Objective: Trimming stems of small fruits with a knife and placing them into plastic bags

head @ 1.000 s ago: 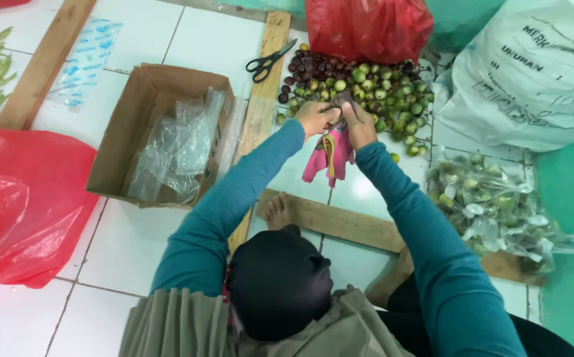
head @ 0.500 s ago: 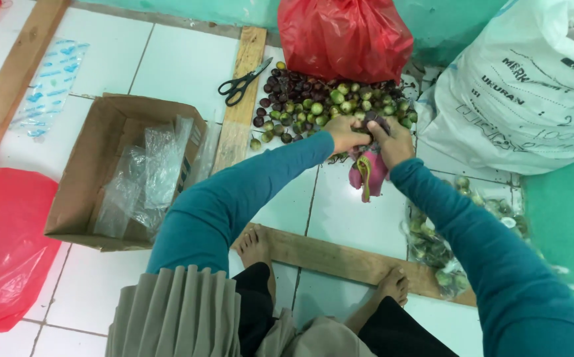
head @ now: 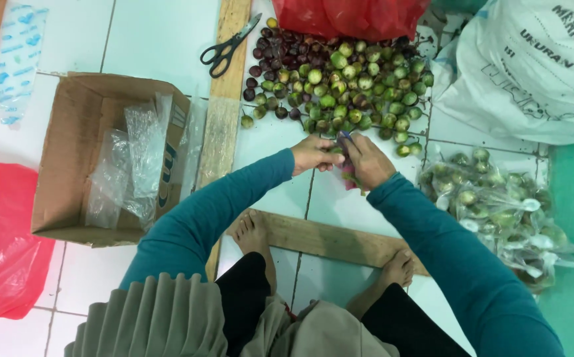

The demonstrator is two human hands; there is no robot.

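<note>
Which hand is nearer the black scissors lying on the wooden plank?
Left. The left hand sits below and right of the scissors; the right hand lies farther right, beyond it.

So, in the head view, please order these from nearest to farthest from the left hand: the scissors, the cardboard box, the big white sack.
From the left hand:
1. Scissors, up and to its left, on the wooden plank.
2. Cardboard box, far to its left, holding clear plastic bags.
3. Big white sack, at the upper right, beyond the fruit pile.
</note>
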